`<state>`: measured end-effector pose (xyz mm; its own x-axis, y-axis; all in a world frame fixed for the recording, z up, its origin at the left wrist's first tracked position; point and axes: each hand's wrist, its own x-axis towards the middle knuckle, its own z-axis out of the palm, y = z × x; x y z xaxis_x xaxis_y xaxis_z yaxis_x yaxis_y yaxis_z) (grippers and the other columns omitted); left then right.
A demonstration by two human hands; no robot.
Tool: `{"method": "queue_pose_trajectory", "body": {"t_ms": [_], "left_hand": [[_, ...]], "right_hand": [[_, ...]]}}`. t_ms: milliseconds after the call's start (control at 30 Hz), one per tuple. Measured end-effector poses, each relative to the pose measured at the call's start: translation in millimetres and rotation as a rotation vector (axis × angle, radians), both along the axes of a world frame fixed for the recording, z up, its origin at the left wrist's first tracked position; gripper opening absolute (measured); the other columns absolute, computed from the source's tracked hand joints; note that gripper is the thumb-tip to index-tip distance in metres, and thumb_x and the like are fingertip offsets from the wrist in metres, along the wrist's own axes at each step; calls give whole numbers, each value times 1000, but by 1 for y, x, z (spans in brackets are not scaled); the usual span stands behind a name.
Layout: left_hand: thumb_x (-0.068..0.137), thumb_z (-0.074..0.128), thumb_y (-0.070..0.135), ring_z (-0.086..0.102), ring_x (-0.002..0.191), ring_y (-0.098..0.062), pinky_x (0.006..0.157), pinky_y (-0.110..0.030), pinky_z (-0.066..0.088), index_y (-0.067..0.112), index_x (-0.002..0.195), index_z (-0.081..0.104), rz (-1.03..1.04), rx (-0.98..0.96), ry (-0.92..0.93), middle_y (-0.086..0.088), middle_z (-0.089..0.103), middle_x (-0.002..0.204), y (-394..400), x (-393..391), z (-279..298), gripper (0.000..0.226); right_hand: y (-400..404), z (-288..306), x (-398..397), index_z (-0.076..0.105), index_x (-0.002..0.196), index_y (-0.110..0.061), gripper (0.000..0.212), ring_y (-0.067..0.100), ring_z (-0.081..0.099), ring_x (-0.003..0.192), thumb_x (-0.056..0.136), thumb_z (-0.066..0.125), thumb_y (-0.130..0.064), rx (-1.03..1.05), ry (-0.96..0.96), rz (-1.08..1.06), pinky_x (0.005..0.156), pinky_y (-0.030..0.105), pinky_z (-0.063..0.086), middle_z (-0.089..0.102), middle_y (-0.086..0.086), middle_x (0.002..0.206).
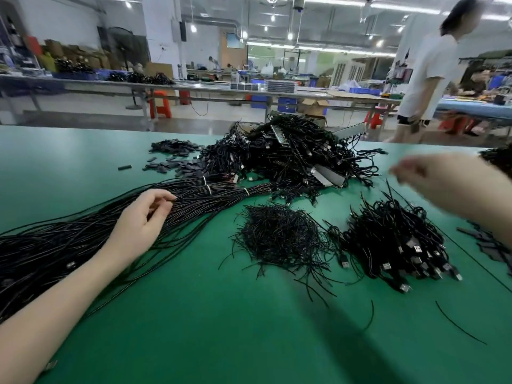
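A long bundle of black cables [110,225] runs across the green table [210,328] from the left edge toward the middle, tied with white bands near its far end. My left hand [144,217] rests on this bundle, and its thumb and fingers pinch a cable at the top. My right hand [426,176] hovers in the air at the right, blurred by motion; whether it holds anything cannot be made out. Below it lies a heap of short cables with USB plugs [396,242]. A heap of short cut wire pieces [279,234] sits in the middle.
A big tangled pile of black cables and metal strips [293,156] fills the table's far middle. Small flat black parts [174,156] are scattered to its left, and more lie at the right edge [490,245]. Loose wires [457,325] lie near the front. A person [426,70] walks past behind the table.
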<state>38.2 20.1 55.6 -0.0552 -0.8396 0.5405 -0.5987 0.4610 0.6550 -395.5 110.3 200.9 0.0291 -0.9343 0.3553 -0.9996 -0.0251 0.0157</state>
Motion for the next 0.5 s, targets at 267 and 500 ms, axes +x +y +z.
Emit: {"method": "queue_pose_trajectory", "body": {"t_ms": [267, 500], "left_hand": [[57, 84, 31, 65, 65, -4, 55, -16, 50, 23, 95, 65, -191, 252, 516, 6, 75, 77, 5, -54, 50, 43], [48, 84, 27, 71, 73, -11, 64, -24, 58, 19, 102, 64, -482, 403, 934, 1, 75, 77, 26, -149, 73, 58]], "right_hand": [[29, -172, -17, 61, 91, -34, 25, 11, 63, 86, 101, 40, -44, 446, 63, -196, 82, 31, 53, 56, -10, 90], [-7, -122, 106, 60, 122, -39, 31, -8, 57, 107, 92, 52, -47, 47, -863, 348, 93, 13, 44, 64, -27, 112]]}}
